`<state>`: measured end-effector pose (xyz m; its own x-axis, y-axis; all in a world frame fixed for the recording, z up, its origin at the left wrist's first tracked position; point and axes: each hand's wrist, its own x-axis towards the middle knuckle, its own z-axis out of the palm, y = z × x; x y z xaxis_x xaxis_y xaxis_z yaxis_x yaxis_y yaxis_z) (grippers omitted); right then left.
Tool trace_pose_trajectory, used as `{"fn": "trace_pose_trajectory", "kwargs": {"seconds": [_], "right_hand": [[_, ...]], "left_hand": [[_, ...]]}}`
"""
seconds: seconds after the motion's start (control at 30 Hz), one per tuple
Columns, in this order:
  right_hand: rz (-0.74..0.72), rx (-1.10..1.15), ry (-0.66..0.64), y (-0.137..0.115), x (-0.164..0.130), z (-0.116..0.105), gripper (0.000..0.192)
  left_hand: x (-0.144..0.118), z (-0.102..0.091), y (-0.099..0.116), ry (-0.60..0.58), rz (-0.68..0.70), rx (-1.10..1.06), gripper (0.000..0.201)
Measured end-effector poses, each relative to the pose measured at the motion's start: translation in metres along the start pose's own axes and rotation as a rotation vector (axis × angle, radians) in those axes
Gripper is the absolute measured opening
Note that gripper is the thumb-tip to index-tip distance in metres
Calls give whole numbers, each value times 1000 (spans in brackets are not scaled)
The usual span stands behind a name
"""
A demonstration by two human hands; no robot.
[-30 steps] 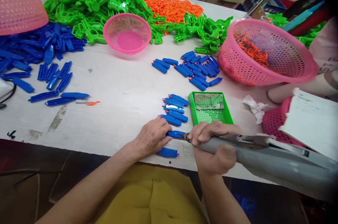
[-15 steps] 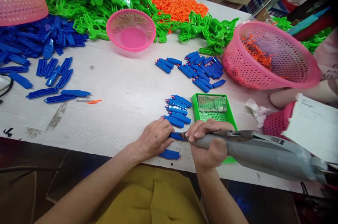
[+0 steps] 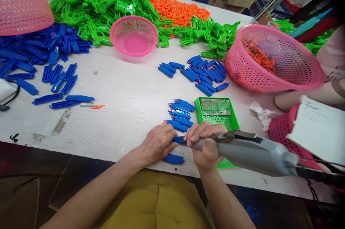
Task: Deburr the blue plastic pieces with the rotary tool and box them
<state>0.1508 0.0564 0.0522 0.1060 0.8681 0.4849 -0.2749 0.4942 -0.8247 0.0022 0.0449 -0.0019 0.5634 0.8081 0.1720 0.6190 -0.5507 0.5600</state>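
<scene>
My left hand is closed on a blue plastic piece on the table, its fingers hiding the left end. My right hand is wrapped round a grey electric screwdriver, whose tip meets the right part of that piece. A cable runs off from the tool's back end. One more blue piece lies just below my left hand. Above it, several blue pieces with orange tips are lined up. A green tray sits behind the screwdriver, partly covered by my right hand.
A pink basket with orange parts stands at the right, near another person's arm. Piles of green frames, orange parts and blue pieces cover the back and left. A small pink basket stands mid-back.
The screwdriver's back end has swung so that it points less far to the right, and my right hand has shifted slightly left. My left hand keeps hold of the blue piece.
</scene>
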Motion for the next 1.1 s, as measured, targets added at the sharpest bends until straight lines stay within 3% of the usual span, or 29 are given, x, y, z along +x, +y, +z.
{"fn": "trace_pose_trajectory", "kwargs": {"seconds": [0.17,0.33,0.47,0.53,0.67,1.1], "right_hand": [[-8,44,59,-10,1,-6,13],[-85,-52,196,-43,11,-47,24],[-135,-181,387,-55,14,-83,28],[-137,-244,468,-53,13,-93,27],[-153,-286,516,-46,7,-102,21],[-155,-264,507,-39,2,-107,14]], "left_hand": [[-2,-7,2,-21,7,27,5],[-12,-35,2,-110,56,-30,10],[-3,-48,-9,59,49,-28,19],[7,-45,-17,116,38,36,23],[20,-34,-23,56,47,93,18],[28,-17,5,-116,79,27,12]]}}
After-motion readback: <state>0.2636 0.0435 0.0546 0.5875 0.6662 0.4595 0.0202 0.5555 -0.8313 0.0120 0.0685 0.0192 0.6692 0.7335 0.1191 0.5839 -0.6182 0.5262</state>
